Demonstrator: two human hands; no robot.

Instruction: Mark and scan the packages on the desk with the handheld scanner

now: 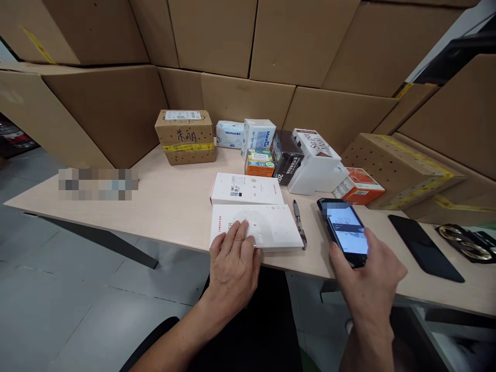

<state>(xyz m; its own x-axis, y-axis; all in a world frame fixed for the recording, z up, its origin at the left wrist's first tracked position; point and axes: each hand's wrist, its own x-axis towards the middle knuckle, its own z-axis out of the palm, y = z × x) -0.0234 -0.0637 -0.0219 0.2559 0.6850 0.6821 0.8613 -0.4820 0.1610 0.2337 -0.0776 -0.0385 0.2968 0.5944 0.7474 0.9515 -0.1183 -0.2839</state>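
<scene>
1. Grip, right hand (pixel 370 276): closed on the lower part of a black phone (pixel 346 230), with the thumb at the left edge and a finger at the right edge. The screen is lit and faces up. It cannot be told whether the phone touches the bench (pixel 166 194).
2. Grip, left hand (pixel 232 263): not closed; the fingers lie extended and close together on the top face of the nearer white box (pixel 277 225), toward its near left part.
3. Nearer white box: flat, at the near edge of the bench. The farther white box (pixel 251 188) lies directly behind it, also flat.
4. Pen (pixel 298 219): just right of the nearer white box, between it and the phone.
5. Rear of bench, left to right: taped brown carton (pixel 188 139), blue-and-white pack (pixel 229 135), second blue-and-white pack (pixel 259 132) with a green-and-orange box (pixel 259 163) in front of it, dark box (pixel 287 155), tall white box (pixel 315 160), orange box (pixel 358 186).
6. Right side of bench: black flat slab (pixel 424 248), apart from the phone; beyond it, a black item with gold-coloured loops (pixel 467 243).
7. Large cardboard boxes (pixel 248 98) stand around the rear and sides.
</scene>
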